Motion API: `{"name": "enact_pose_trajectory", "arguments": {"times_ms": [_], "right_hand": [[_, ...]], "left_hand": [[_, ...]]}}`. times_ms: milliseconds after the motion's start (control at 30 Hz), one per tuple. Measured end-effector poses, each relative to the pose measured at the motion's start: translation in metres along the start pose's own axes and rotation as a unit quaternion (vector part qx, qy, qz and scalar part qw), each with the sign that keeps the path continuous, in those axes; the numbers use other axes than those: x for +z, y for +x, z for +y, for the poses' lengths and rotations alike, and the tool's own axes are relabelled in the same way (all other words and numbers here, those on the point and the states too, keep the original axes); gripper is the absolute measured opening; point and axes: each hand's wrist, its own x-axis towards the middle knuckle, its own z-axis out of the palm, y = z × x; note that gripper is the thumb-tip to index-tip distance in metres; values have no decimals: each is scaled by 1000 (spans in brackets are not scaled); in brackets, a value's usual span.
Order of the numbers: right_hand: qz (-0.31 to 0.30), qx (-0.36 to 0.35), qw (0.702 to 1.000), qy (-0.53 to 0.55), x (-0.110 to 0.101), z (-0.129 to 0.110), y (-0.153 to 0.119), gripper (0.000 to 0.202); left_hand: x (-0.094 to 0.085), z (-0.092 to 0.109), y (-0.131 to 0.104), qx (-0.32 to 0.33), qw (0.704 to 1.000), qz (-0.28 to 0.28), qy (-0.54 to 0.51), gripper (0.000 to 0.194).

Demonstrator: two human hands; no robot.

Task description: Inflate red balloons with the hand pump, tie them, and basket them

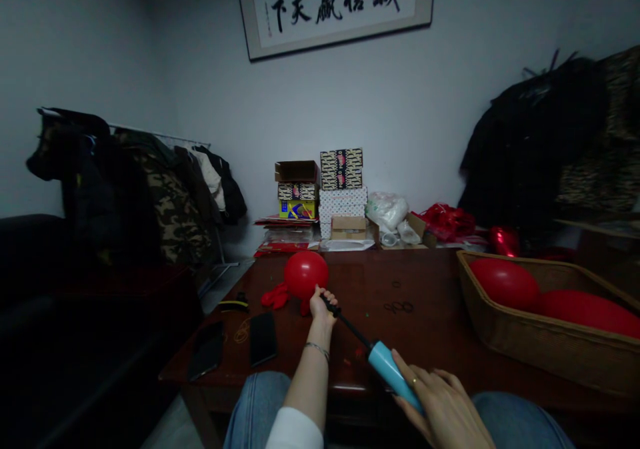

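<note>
A blue hand pump (393, 370) lies aslant between my two hands, its black rod drawn out of the blue barrel. My left hand (323, 302) is wrapped round the pump's black end, close against a partly filled red balloon (306, 274). The join between balloon and pump is hidden by my fingers. Around the lower part of the blue barrel closes my right hand (440, 399), which wears a ring. Just left of the filled balloon, limp red balloons (275, 296) rest on the brown table (360, 282).
A wicker basket (520, 349) holding large red balloons stands at the right. Two dark phone-like slabs (263, 338) lie at the left, beside rubber bands (243, 331). Dark rings (399, 307) lie mid-table. Stacked boxes (343, 202) and a plastic bag (387, 210) line the back.
</note>
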Motion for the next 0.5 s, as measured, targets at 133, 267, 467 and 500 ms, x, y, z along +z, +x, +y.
{"name": "enact_pose_trajectory", "arguments": {"times_ms": [133,267,467,500], "right_hand": [[18,-17,1000,8,-12,5,-9,59],[23,-7,1000,14,-12,4,-7,58],[-36,43,998,6,-4,-5,17,53],[-49,48,998,3,-3,-8,24,51]], "left_hand": [[2,-4,-1,-9,1000,-5,-1,29],[2,-12,-3,-3,1000,-4,11,30],[0,-24,-4,17,999,-19,43,29],[0,-27,-4,19,999,-21,45,30]]}}
